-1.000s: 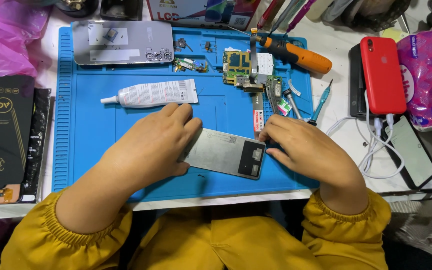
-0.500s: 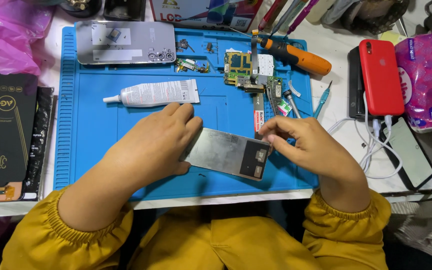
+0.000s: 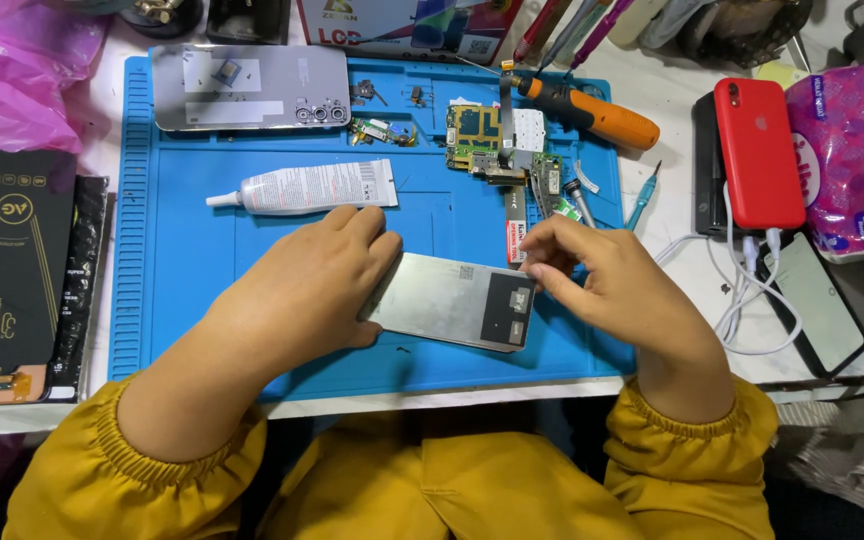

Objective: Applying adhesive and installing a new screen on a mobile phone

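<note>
A grey rectangular phone screen panel lies face down on the blue work mat. My left hand grips its left end, fingers over the top edge. My right hand pinches at the panel's upper right corner, fingertips together near a dark patch on the panel. Both sleeves are yellow. Whether something small sits between my right fingertips cannot be made out.
On the mat: a white glue tube, a silver phone back housing, circuit boards, an orange screwdriver. A red phone and white cables lie right. Black boxes sit left.
My right hand has lifted from the panel's right edge to its upper corner, fingers now pinched. The panel's right end has shifted slightly. My left hand has stayed put.
</note>
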